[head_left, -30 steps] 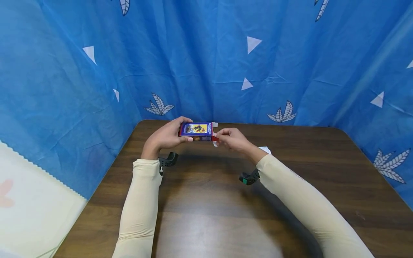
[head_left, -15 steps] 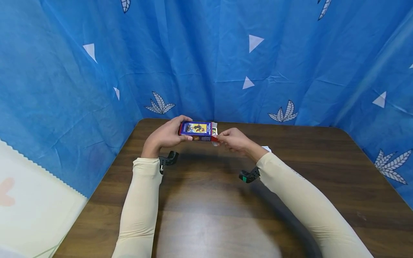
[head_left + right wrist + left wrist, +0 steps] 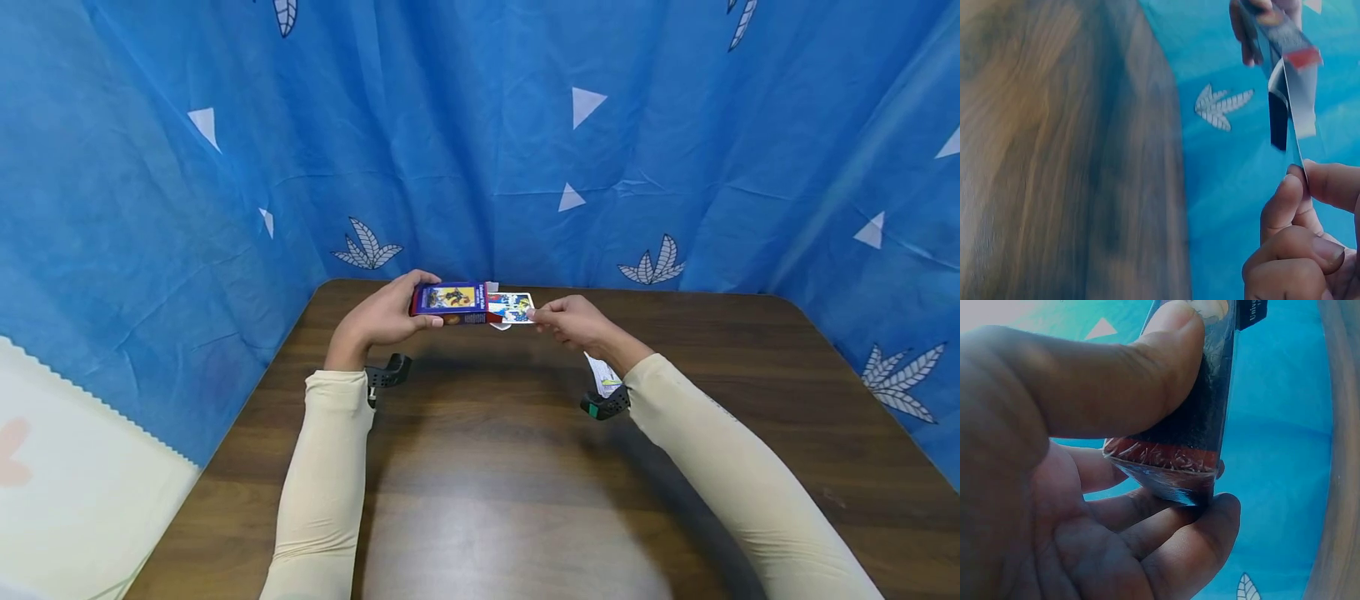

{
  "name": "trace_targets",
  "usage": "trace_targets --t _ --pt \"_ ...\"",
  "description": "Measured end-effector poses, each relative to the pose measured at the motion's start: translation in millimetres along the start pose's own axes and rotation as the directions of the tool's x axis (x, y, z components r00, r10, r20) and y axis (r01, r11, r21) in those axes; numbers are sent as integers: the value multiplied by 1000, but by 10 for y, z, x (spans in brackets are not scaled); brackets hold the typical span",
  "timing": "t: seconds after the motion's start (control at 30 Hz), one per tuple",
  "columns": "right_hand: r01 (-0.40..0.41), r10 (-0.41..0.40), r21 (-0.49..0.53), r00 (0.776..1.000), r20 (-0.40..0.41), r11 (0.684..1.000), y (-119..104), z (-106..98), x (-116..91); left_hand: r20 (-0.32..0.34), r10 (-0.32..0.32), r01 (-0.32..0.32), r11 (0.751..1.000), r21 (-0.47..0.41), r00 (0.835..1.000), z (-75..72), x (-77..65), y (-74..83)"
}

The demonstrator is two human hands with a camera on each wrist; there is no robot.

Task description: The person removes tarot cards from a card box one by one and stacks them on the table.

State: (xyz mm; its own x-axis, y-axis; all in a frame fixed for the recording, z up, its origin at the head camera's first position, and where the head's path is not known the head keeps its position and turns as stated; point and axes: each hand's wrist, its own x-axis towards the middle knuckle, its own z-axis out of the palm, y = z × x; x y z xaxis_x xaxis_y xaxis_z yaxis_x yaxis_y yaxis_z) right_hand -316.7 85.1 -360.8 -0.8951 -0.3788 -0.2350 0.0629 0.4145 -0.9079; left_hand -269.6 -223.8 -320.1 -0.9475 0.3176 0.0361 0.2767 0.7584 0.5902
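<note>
My left hand (image 3: pixel 381 318) grips a blue-and-red card box (image 3: pixel 452 298) with a yellow picture on its upper face. In the left wrist view the thumb lies across the narrow side of the box (image 3: pixel 1175 428), its closed end over the curled fingers. The box's right end stands open, with white flaps out. From it a picture card (image 3: pixel 510 307), tarot-like, sticks out partway. My right hand (image 3: pixel 576 321) pinches the card's outer end between thumb and finger. The right wrist view shows this card (image 3: pixel 1295 128) edge-on, thin and single; its inner end is hidden in the box.
White printed cards or papers (image 3: pixel 602 375) lie on the brown wooden table (image 3: pixel 480 467), partly under the right forearm. A blue patterned curtain (image 3: pixel 465 150) hangs behind the table. A pale cloth (image 3: pixel 75 475) shows at the left. Each wrist wears a black camera mount (image 3: pixel 606 405).
My right hand has moved from the box's open end to the right, drawing the card partway out. More of the white papers shows under the right wrist. The left hand and box stay nearly in place.
</note>
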Motion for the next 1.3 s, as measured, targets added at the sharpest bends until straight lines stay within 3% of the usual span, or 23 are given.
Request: trace_targets --t 0.27,0.47,0.63,0.73,0.83,1.0,1.3 --pt "-1 2 50 1000 -15 999 71 -112 -12 1 6 -6 1000 -23 1000 -15 -14 -10" --pt "3 13 123 991 -133 992 159 -316 -41 5 5 -4 999 -44 1000 1 -21 -15" --pt "-15 -9 -83 960 -279 996 433 -632 -17 11 -2 3 999 -51 1000 13 -20 -1" --pt "-50 -57 -262 921 -386 964 662 -815 -6 12 2 -2 999 -48 1000 12 -16 2" --pt "-136 -30 -335 894 -448 932 878 -937 -7 17 13 -12 999 -47 1000 20 0 -6" --pt "-237 62 -355 896 -440 904 1126 -972 -36 37 26 -24 998 -64 999 90 74 -22" --pt "-255 29 -511 912 -409 821 1204 -840 -48 37 -34 35 998 -49 999 383 271 -148"
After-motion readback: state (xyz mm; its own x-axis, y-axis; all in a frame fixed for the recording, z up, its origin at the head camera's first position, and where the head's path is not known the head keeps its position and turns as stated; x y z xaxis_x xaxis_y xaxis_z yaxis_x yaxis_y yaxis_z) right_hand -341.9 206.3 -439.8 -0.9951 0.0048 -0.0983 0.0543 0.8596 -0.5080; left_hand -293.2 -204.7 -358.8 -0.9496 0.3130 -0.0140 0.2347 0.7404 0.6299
